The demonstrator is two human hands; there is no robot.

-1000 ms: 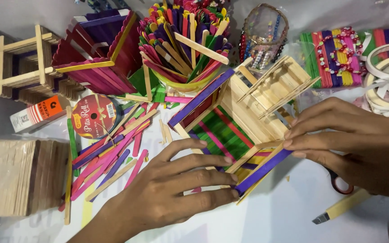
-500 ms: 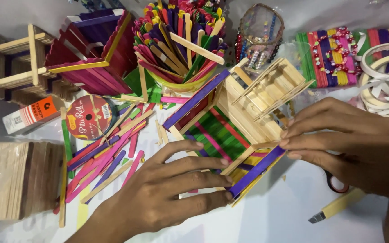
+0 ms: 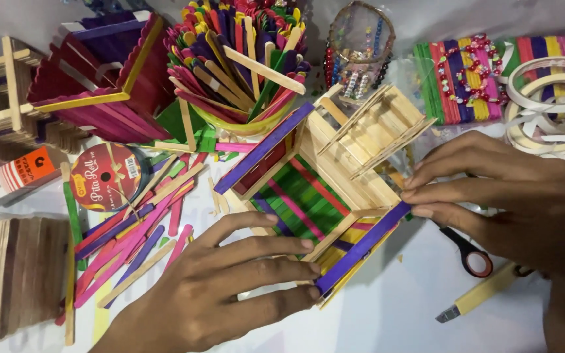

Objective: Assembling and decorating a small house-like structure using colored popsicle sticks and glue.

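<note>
A square box built of craft sticks (image 3: 315, 189) lies on the white table, with purple sticks on its rims, plain wood walls and a green and pink striped bottom. My left hand (image 3: 223, 287) presses flat against the box's near side, fingertips at the lower purple rim stick (image 3: 361, 248). My right hand (image 3: 505, 189) grips the box's right corner, fingers pinching the end of that purple stick and the wooden wall.
A cup full of coloured sticks (image 3: 243, 59) and a red-purple stick box (image 3: 99, 72) stand behind. Loose sticks (image 3: 132, 242), a ribbon roll (image 3: 106, 176), plain stick stacks (image 3: 8, 281), scissors (image 3: 469, 252), a yellow cutter (image 3: 482, 294), tape rolls (image 3: 550, 98) and a bead jar (image 3: 359, 49) surround it.
Both hands stay on the stick box with only slight shifts. My left fingers have slid a little along the near side.
</note>
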